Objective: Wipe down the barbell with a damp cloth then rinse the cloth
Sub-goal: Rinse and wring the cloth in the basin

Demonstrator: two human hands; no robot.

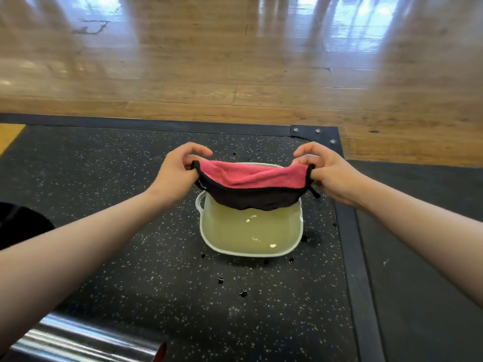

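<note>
A pink and black cloth point(252, 185) hangs stretched between both hands, just above a white basin point(296, 246) of yellowish water. My left hand point(180, 171) pinches the cloth's left corner and my right hand point(324, 168) pinches its right corner. The cloth's lower black edge sags over the far part of the basin; whether it touches the water I cannot tell. The shiny steel end of the barbell point(86, 340) lies at the bottom left, apart from both hands.
The basin stands on a black speckled rubber platform point(117, 184) with dark water drops around it. A black metal frame point(351, 231) borders the platform on the right and far sides. Beyond it lies a glossy wooden floor point(235, 61). A black plate edge point(18, 223) shows at left.
</note>
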